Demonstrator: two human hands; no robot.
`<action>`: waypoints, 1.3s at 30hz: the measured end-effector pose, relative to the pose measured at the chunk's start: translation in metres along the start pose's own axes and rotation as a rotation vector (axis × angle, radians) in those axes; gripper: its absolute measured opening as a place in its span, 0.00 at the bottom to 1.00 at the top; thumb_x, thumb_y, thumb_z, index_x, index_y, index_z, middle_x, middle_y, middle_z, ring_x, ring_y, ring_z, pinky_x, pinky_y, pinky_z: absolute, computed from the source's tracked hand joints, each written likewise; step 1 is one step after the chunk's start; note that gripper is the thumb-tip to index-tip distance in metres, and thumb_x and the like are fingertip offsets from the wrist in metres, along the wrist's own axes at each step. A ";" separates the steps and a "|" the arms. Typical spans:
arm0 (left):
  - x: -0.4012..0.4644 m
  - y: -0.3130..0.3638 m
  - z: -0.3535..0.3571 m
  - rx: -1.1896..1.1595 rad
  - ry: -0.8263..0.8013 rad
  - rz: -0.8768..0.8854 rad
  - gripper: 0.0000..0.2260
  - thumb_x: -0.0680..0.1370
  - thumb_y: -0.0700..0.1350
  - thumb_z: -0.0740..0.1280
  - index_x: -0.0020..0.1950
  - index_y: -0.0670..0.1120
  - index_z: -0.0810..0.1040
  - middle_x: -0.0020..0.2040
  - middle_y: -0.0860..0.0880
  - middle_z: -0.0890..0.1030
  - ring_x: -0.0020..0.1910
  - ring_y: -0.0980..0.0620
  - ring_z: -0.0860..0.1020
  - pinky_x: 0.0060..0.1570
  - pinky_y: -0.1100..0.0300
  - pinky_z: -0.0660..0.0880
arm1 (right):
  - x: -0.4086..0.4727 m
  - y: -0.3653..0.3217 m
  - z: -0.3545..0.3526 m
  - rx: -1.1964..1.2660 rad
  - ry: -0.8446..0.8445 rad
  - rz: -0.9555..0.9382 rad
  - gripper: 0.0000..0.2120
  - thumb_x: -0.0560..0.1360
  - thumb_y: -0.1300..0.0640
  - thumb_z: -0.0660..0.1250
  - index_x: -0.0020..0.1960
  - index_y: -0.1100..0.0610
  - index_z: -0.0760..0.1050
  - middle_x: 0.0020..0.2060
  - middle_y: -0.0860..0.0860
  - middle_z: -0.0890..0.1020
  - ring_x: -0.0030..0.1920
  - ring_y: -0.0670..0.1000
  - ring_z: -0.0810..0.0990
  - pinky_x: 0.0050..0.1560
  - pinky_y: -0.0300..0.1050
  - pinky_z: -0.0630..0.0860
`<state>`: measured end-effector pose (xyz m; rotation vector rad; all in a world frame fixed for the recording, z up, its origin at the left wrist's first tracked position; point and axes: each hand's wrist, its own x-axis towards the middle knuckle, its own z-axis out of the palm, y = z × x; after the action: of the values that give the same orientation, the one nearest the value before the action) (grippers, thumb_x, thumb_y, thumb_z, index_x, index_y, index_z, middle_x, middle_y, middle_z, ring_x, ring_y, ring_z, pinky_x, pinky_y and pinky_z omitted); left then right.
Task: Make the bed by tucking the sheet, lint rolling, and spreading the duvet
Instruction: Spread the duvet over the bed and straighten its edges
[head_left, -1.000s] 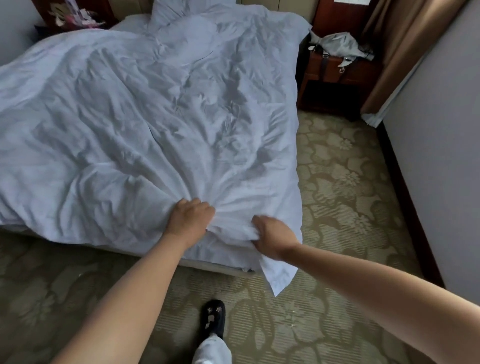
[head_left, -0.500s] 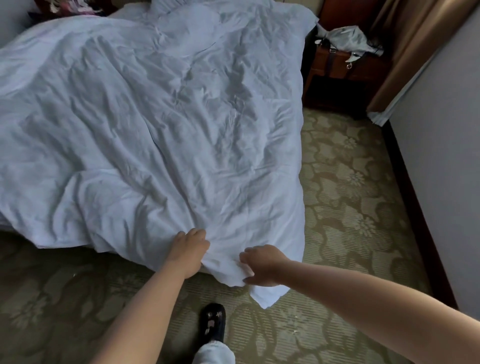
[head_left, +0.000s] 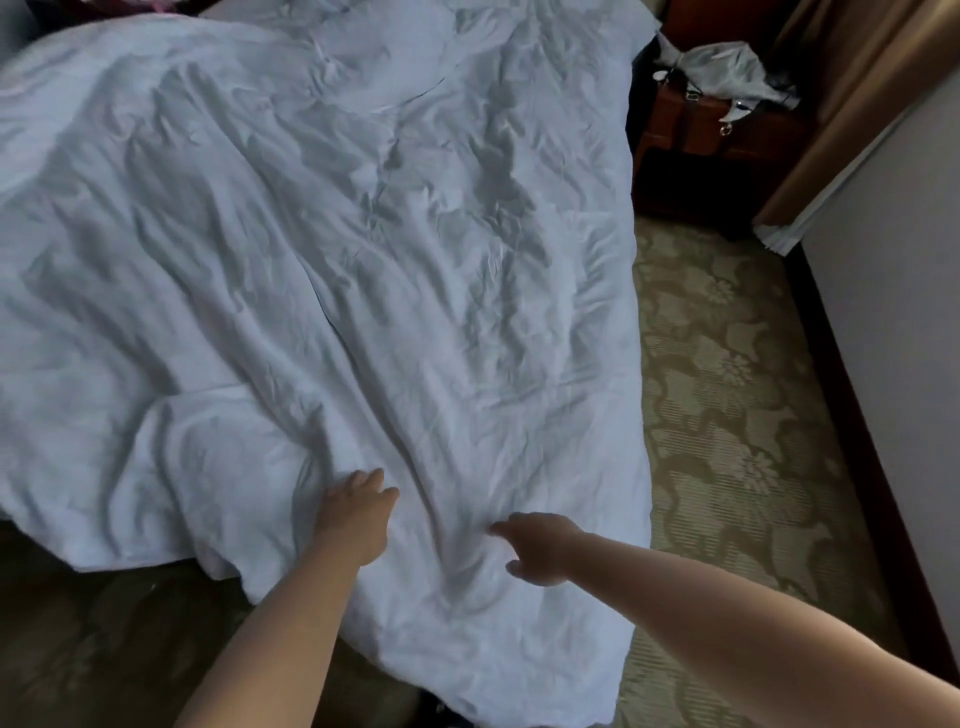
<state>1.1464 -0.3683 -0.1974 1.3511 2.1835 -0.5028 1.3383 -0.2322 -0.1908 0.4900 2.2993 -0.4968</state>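
A wrinkled white duvet (head_left: 322, 249) covers the whole bed, and its near corner hangs past the foot of the bed towards me. My left hand (head_left: 357, 514) lies on top of the duvet near that end, fingers pointing forward onto the fabric, where folds bunch beside it. A little to the right, my right hand (head_left: 540, 550) rests on the duvet with fingers stretched left and the thumb spread. Neither hand holds the edge. The sheet and mattress are hidden under the duvet.
A dark wooden nightstand (head_left: 711, 130) with a grey cloth (head_left: 727, 65) on it stands right of the bed's head. A brown curtain (head_left: 852, 88) hangs by the right wall (head_left: 898, 291). Patterned carpet (head_left: 727, 415) runs between bed and wall.
The duvet's near end has come towards me and now drapes down over the foot of the bed, hiding my shoe. Both hands have let go of the edge and lie on top.
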 end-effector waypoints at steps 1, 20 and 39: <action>0.004 -0.015 -0.001 0.012 -0.082 -0.029 0.27 0.80 0.40 0.55 0.78 0.52 0.54 0.78 0.48 0.51 0.76 0.47 0.53 0.71 0.50 0.59 | 0.007 -0.003 -0.008 0.000 0.010 0.000 0.28 0.79 0.53 0.59 0.76 0.48 0.54 0.69 0.54 0.67 0.69 0.57 0.68 0.66 0.51 0.67; -0.041 -0.104 -0.018 -0.084 -0.176 -0.044 0.27 0.79 0.36 0.52 0.77 0.52 0.58 0.73 0.48 0.64 0.68 0.46 0.67 0.63 0.53 0.69 | 0.012 -0.100 -0.044 -0.022 0.054 0.023 0.25 0.80 0.53 0.58 0.75 0.51 0.57 0.68 0.53 0.68 0.67 0.56 0.69 0.63 0.50 0.68; 0.033 -0.252 -0.015 0.204 -0.069 0.033 0.38 0.76 0.40 0.64 0.78 0.54 0.44 0.78 0.47 0.40 0.77 0.42 0.42 0.73 0.40 0.47 | 0.151 -0.232 -0.082 0.022 0.151 0.016 0.33 0.75 0.44 0.65 0.73 0.60 0.59 0.69 0.56 0.64 0.66 0.58 0.67 0.63 0.53 0.68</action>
<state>0.9035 -0.4458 -0.1956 1.4494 2.0959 -0.7652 1.0796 -0.3606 -0.1962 0.5735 2.4341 -0.4926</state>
